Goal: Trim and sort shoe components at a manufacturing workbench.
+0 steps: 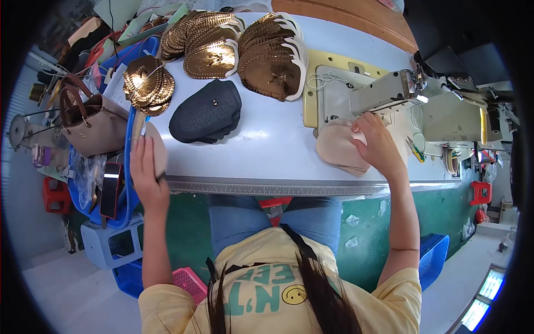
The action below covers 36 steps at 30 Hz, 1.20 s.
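At the table's left edge my left hand (147,175) has its fingers against a thin beige rounded piece (157,147), standing nearly on edge. Something small and dark shows by the left thumb; I cannot make out what it is. My right hand (378,142) grips the edge of a pile of flat beige rounded pieces (336,146) in front of the sewing machine (384,94). Between the hands lies a stack of black rounded pieces (206,111). Shiny bronze pieces with pale edging (272,61) fan out behind it, and more gold pieces (149,86) lie at the left.
A blue bin (129,195) borders the table's left side, with a handbag (94,122) and a phone (111,189) there. A metal ruler strip (267,186) runs along the front edge. Yellow-handled thread snips (414,149) lie right of the right hand.
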Available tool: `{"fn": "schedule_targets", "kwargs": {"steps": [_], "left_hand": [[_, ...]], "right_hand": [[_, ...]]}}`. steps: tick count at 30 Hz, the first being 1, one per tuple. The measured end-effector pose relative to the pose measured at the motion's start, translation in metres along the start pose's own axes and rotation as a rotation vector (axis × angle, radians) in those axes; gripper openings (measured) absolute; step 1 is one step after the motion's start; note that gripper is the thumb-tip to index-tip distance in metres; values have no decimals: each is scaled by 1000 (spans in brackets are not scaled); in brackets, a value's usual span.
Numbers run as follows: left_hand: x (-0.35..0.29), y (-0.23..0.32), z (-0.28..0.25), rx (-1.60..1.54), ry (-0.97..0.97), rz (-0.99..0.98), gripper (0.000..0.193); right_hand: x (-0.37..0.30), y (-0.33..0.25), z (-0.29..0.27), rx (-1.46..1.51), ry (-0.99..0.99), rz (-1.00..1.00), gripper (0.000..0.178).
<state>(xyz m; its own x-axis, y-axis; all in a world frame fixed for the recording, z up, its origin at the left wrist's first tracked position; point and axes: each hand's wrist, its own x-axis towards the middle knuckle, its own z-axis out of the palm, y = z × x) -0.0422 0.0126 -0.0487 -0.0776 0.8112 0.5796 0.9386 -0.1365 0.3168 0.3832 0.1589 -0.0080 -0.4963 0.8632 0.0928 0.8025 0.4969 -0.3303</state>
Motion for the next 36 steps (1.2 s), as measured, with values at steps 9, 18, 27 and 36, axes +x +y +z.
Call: {"fn": "schedule_targets", "kwargs": {"steps": [9, 18, 27, 36], "left_hand": [[58, 14, 35, -67, -256, 16, 82], [67, 48, 105, 45, -162, 126, 74], [56, 52, 106, 10, 66, 264, 45], [49, 68, 90, -111, 149, 349, 18]], "right_hand": [[3, 7, -1, -25, -23, -35, 21], [-10, -4, 11, -268, 86, -88, 25], [-27, 1, 36, -366, 392, -190, 36], [-30, 7, 34, -379, 419, -232, 21]]}}
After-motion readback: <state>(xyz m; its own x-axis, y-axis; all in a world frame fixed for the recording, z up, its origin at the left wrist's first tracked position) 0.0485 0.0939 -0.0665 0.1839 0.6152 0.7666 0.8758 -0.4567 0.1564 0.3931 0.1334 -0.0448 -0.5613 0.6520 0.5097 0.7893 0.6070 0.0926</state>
